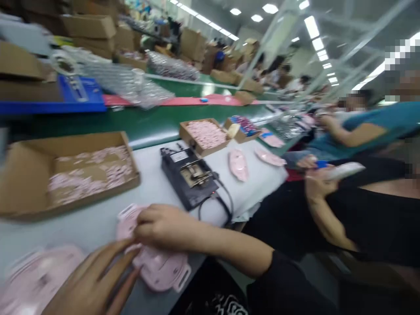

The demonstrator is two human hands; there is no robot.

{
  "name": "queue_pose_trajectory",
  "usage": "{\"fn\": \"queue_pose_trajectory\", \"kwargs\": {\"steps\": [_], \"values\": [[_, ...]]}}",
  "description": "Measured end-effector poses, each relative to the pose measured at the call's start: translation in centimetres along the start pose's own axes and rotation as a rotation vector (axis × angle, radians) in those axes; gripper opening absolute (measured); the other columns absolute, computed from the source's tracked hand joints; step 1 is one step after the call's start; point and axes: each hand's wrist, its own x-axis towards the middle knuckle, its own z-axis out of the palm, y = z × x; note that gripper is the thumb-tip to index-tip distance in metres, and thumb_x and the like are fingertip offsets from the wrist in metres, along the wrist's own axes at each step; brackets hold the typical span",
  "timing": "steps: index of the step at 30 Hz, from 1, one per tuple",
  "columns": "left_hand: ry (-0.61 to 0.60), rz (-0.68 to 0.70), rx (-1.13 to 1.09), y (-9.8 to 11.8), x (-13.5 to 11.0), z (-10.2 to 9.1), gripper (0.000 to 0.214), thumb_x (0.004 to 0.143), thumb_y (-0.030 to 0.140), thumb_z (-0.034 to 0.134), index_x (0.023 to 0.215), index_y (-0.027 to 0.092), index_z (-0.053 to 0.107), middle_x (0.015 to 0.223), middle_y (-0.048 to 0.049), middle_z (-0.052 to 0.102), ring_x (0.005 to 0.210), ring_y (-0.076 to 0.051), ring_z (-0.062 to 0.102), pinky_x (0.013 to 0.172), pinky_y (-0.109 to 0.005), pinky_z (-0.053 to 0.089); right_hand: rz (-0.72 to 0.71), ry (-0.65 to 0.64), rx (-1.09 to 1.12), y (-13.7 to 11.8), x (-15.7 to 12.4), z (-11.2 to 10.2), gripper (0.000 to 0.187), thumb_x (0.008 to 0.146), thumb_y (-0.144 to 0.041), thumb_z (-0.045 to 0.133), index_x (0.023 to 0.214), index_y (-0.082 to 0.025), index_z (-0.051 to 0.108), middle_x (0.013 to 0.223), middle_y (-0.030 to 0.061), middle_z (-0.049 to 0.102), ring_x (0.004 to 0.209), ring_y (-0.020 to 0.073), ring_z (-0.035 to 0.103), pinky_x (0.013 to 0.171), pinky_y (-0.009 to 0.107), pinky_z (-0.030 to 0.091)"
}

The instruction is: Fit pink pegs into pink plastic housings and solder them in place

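A pink plastic shell-like part [162,269] with white slotted tabs lies on the table in front of me, partly covered by both hands. My right hand [160,227] is closed over its middle, fingers curled and pressed together; whatever they pinch is too small or hidden to make out. From the lower left, my left hand [95,280] reaches onto the same part with fingers stretched out and a little apart, the fingertips close to the right hand's. Beside my left hand lies a second pink part [39,280], blurred.
A cardboard box [134,175] of small pink pieces stands left; another box [203,151] of them stands behind a black device [190,175] with cables. More pink parts [238,165] lie right. Co-workers sit at right, one hand [318,183] holding a pale object. A green conveyor [154,124] runs behind.
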Motion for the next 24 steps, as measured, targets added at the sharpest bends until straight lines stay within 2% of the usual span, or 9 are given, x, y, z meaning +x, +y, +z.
{"fn": "queue_pose_trajectory", "kwargs": {"steps": [2,6,8,10,16,20,24], "values": [[-0.050,-0.093,0.088,2.2,0.4,-2.2,0.033,0.101,0.040,0.048,0.128,0.028,0.063,0.130,-0.0058,0.066,0.119,-0.027,0.060,0.103,-0.046,0.050,0.048,0.012,0.067,-0.6,0.0,-0.1,0.022,0.104,-0.029,0.053,0.099,-0.016,0.070,0.102,0.0073,0.066,0.095,0.0179,0.059,0.091,0.031,0.051],[-0.101,-0.153,0.146,4.4,2.3,-3.8,0.030,0.102,0.030,0.049,0.128,0.019,0.059,0.129,-0.0098,0.062,0.116,-0.025,0.059,0.097,-0.045,0.054,0.085,0.110,0.287,-1.1,-0.6,-0.9,0.020,0.101,-0.017,0.051,0.112,-0.015,0.067,0.109,0.0102,0.065,0.100,0.0193,0.059,0.091,0.034,0.053],[-0.123,-0.148,0.147,4.9,2.5,-4.0,0.031,0.102,0.029,0.050,0.129,0.017,0.057,0.128,-0.0101,0.062,0.115,-0.025,0.059,0.095,-0.045,0.055,0.112,0.164,0.346,-1.1,-0.8,-1.5,0.023,0.101,-0.015,0.048,0.116,-0.015,0.065,0.111,0.0110,0.065,0.102,0.0198,0.059,0.091,0.036,0.053],[-0.134,-0.145,0.154,5.2,2.5,-4.1,0.032,0.101,0.028,0.051,0.130,0.016,0.056,0.128,-0.0107,0.062,0.114,-0.026,0.059,0.093,-0.045,0.056,0.149,0.165,0.316,-1.2,-0.8,-1.9,0.022,0.102,-0.017,0.048,0.116,-0.016,0.065,0.112,0.0107,0.064,0.102,0.0205,0.057,0.092,0.038,0.052],[-0.158,-0.141,0.218,5.4,2.4,-3.7,0.034,0.101,0.029,0.051,0.129,0.012,0.057,0.127,-0.0138,0.061,0.114,-0.029,0.059,0.093,-0.048,0.056,0.178,-0.043,0.127,-1.2,-0.1,-1.5,0.019,0.100,-0.031,0.057,0.107,-0.018,0.069,0.116,0.0086,0.061,0.100,0.0225,0.052,0.086,0.039,0.045],[-0.166,-0.156,0.234,5.3,2.2,-3.2,0.036,0.101,0.029,0.050,0.131,0.010,0.056,0.131,-0.0152,0.060,0.114,-0.030,0.060,0.093,-0.051,0.057,0.224,0.003,0.117,-1.7,0.0,-0.7,0.019,0.099,-0.032,0.058,0.096,-0.017,0.068,0.113,0.0075,0.063,0.099,0.0211,0.054,0.083,0.038,0.041],[-0.140,-0.166,0.192,5.3,2.0,-3.1,0.036,0.101,0.028,0.049,0.131,0.009,0.055,0.134,-0.0160,0.059,0.117,-0.029,0.061,0.095,-0.048,0.058,0.292,0.057,0.159,-2.0,0.2,0.0,0.013,0.095,-0.030,0.062,0.093,-0.018,0.066,0.112,0.0068,0.065,0.102,0.0215,0.056,0.084,0.038,0.038]]}}
